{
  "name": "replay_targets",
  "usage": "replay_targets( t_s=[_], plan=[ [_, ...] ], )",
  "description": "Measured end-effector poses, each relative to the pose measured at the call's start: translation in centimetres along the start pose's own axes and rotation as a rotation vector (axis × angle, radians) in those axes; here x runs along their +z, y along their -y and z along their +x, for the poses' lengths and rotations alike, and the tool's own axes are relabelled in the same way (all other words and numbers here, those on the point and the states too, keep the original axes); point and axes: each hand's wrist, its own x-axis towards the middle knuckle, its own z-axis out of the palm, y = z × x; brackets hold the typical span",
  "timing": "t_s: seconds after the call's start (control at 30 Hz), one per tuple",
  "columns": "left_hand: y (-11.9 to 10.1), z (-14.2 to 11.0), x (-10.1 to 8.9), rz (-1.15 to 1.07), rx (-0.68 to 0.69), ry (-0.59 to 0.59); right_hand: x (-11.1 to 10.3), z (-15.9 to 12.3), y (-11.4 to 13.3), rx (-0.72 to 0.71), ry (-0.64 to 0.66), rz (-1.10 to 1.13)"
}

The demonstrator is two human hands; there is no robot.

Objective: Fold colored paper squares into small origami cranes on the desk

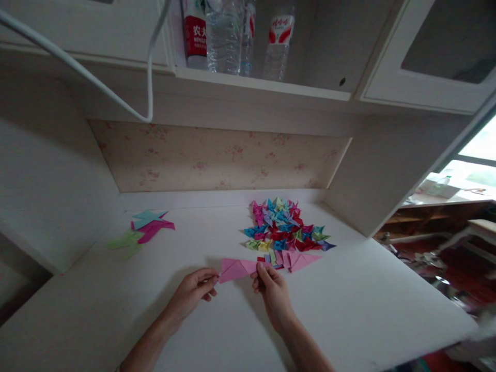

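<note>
Pink folded paper (237, 269): left grip (195, 287) pinched on left end, right grip (273, 290) clamped toward right end.

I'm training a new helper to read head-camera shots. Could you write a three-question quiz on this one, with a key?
1. True or false: the right hand pinches folded pink paper.

2. Where do the red-labelled bottles stand?
A) On the windowsill
B) On the floor
C) In the open cabinet

3. Fill in: in the picture, the large cluster of folded papers lies to the ____ of the small cluster.

Key: 1 true; 2 C; 3 right.
</note>
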Motion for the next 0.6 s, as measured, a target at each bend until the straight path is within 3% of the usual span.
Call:
replay_targets(
  t_s=[0.13,0.43,0.6],
  plan=[
    [0.2,0.1,0.0,0.015,-0.019,-0.031,-3.7,-0.1,2.7,0.008,-0.068,0.017],
    [0.6,0.4,0.5,0.088,-0.013,-0.056,-17.5,2.7,9.0,0.019,-0.241,-0.103],
    [0.5,0.4,0.5,0.101,-0.011,-0.06,-21.5,4.0,9.6,0.073,-0.302,-0.262]
  ],
)
